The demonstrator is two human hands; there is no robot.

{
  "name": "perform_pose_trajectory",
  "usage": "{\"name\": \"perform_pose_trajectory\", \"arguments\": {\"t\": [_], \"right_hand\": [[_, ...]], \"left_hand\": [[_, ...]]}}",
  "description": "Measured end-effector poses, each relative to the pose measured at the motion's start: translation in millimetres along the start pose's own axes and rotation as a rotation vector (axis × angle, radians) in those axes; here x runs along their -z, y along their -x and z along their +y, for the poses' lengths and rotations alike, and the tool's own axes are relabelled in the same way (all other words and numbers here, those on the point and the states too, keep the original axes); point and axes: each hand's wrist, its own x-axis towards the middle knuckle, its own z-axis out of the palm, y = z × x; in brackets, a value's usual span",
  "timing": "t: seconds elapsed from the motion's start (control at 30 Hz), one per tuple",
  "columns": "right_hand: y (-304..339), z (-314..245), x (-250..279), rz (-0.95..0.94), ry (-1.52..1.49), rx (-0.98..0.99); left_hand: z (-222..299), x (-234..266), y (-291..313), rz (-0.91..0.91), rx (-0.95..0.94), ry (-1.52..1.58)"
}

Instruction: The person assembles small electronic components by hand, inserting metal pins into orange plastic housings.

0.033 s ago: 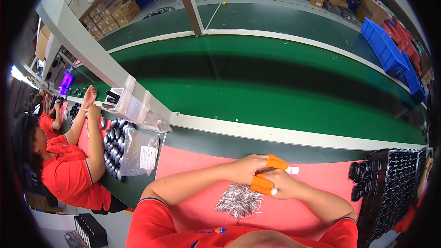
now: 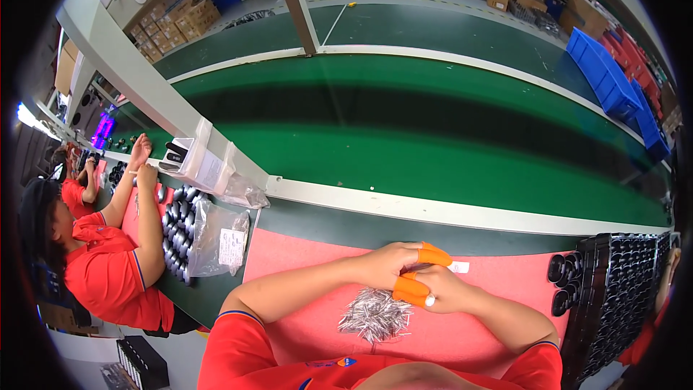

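Above the pink mat [image 2: 303, 274], my left hand [image 2: 390, 261] and my right hand [image 2: 449, 290] meet, with fingers bent inward and overlapping. Orange finger cots cover some fingertips of both, and one right finger has a small white covering near its tip. A sliver of something dark shows between the fingers; most of it is hidden, so I cannot name it. Just below the hands, on the mat, lies a loose pile of thin silvery metal pins [image 2: 375, 315]. A small white label [image 2: 458, 267] lies right behind my right hand.
Black trays [image 2: 613, 296] stand stacked at right, beside several black oval parts [image 2: 564, 282]. At left are a clear plastic bag [image 2: 216, 238], dark rounded parts [image 2: 180, 227] and a co-worker in a red shirt [image 2: 108, 267]. A green conveyor belt [image 2: 404, 159] runs behind a white rail.
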Motion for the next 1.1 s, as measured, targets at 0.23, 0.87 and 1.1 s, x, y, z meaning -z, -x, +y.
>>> {"name": "perform_pose_trajectory", "arguments": {"t": [0.23,0.87,1.1], "right_hand": [[-1,0,4,-0.015,0.022,0.000],[-2,-10,8,-0.068,0.015,-0.077],[-5,-14,12,-0.060,0.031,-0.034]], "left_hand": [[2,0,0,0.014,0.010,0.016],[-1,-2,1,0.014,0.008,0.032],[-3,-1,0,0.021,-0.017,-0.003]]}}
